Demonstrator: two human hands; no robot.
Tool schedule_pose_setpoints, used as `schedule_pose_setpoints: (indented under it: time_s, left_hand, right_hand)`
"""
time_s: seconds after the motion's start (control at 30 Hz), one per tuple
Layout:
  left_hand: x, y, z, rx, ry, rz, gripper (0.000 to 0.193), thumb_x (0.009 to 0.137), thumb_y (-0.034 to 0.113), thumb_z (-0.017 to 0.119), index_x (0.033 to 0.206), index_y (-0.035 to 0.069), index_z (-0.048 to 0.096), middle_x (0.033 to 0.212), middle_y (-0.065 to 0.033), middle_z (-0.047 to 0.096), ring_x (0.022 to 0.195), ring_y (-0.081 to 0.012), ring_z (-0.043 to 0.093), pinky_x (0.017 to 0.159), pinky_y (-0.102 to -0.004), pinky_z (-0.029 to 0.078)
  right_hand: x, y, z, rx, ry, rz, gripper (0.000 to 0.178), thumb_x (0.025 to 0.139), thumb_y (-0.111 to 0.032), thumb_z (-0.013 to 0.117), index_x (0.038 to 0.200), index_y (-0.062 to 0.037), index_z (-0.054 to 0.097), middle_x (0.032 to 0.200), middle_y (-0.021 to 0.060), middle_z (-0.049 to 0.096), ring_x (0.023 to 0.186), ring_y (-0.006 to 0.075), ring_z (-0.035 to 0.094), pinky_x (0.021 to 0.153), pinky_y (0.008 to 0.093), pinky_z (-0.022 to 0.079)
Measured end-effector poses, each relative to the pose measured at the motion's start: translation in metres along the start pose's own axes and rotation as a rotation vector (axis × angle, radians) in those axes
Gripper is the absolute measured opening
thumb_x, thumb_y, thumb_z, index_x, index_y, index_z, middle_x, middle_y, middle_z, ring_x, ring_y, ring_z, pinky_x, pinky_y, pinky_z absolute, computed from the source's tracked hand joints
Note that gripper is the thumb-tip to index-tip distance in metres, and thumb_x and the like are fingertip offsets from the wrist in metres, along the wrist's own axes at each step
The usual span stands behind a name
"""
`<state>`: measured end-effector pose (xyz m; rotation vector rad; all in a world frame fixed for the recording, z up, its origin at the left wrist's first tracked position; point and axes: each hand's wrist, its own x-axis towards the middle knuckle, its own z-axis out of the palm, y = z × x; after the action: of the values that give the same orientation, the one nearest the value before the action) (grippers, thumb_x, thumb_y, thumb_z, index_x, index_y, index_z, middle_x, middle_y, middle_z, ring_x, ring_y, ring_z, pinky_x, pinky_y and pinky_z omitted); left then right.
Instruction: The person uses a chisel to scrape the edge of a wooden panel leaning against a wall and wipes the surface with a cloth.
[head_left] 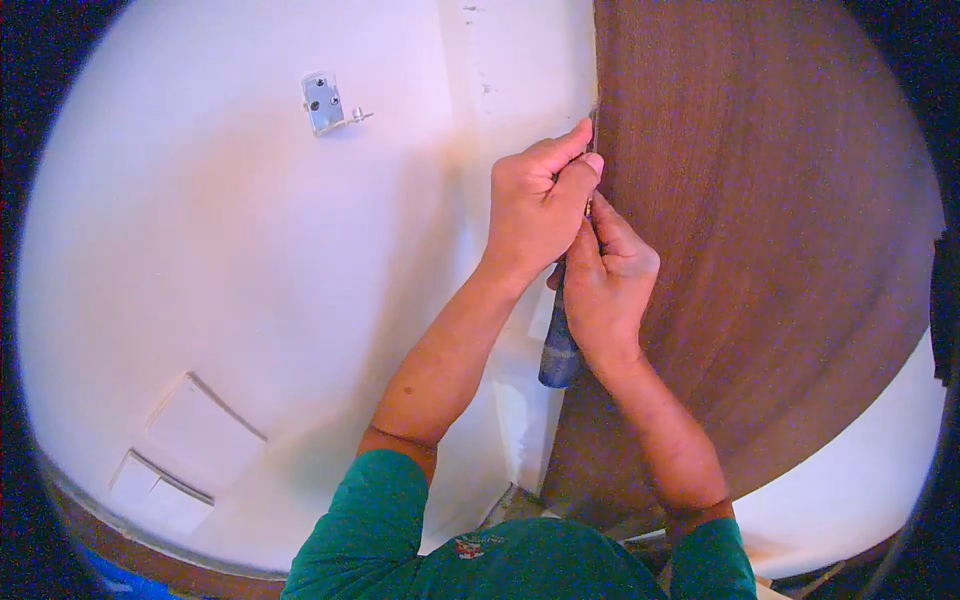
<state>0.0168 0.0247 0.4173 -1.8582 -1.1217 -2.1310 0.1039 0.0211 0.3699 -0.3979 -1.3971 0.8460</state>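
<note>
Right hand (607, 285) grips blue-handled screwdriver (558, 350); left hand (537, 205) at brown door (760, 250) edge.

Light: bright, even, pinkish cast on the white wall (250, 250)
Shadows: soft, under the metal bracket (325, 103)
Edges: fisheye bending, black vignette corners
Focus: slightly soft, grainy throughout

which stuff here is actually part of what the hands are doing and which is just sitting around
In use:
- left hand, pinching at the door's edge
- right hand, closed on the tool
- blue-handled screwdriver
- brown wooden door

Just there:
- metal bracket screwed to the white wall
- two white switch plates lower on the wall
</note>
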Motion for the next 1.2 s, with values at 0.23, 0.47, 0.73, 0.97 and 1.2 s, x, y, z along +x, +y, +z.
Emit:
schedule_pose_setpoints:
  time_s: [0.23,0.47,0.73,0.97,1.2]
  left_hand:
    - [0.0,0.0,0.0,0.007,-0.056,-0.026,0.035,0.089,0.009,0.066,0.121,-0.004,0.067,0.087,-0.0112,0.074,0.078,-0.011,0.066,0.071,-0.0252,0.054]
    - [0.002,-0.003,0.002,-0.041,-0.033,0.033,0.029,0.089,0.009,0.066,0.115,-0.005,0.067,0.082,-0.0109,0.071,0.074,-0.0112,0.064,0.067,-0.0264,0.052]
    - [0.004,-0.003,0.005,0.017,0.027,0.111,0.023,0.089,0.009,0.067,0.104,-0.008,0.068,0.071,-0.0122,0.066,0.064,-0.0114,0.06,0.06,-0.0286,0.049]
    - [-0.004,-0.011,0.005,-0.095,0.111,-0.207,0.034,0.091,0.015,0.067,0.115,-0.009,0.067,0.076,-0.0064,0.068,0.068,-0.0084,0.059,0.061,-0.0262,0.049]
    - [0.02,-0.007,0.003,-0.227,0.135,-0.17,0.033,0.09,0.016,0.07,0.116,-0.004,0.068,0.085,-0.0068,0.07,0.068,-0.0118,0.063,0.058,-0.0261,0.052]
  right_hand:
    - [0.0,0.002,-0.002,-0.008,0.034,-0.056,0.029,0.097,-0.008,0.057,0.124,0.0008,0.065,0.067,0.0049,0.063,0.052,0.0075,0.055,0.046,0.0283,0.046]
    - [-0.003,-0.004,-0.002,0.1,0.017,-0.006,0.031,0.096,-0.006,0.055,0.124,0.0009,0.065,0.067,0.0036,0.064,0.051,0.0066,0.053,0.045,0.0254,0.045]
    - [0.004,-0.006,-0.006,0.045,-0.025,-0.034,0.026,0.095,-0.01,0.055,0.115,0.0019,0.067,0.064,0.0043,0.062,0.05,0.0083,0.055,0.045,0.028,0.045]
    - [0.008,-0.003,-0.026,-0.266,-0.197,-0.042,0.026,0.093,-0.013,0.058,0.112,0.0026,0.066,0.062,0.0126,0.062,0.053,0.0168,0.062,0.051,0.0343,0.049]
    - [-0.046,0.008,-0.074,-0.313,-0.036,-0.173,0.031,0.093,-0.015,0.063,0.12,0.0001,0.066,0.064,0.007,0.064,0.055,0.011,0.061,0.052,0.0299,0.051]
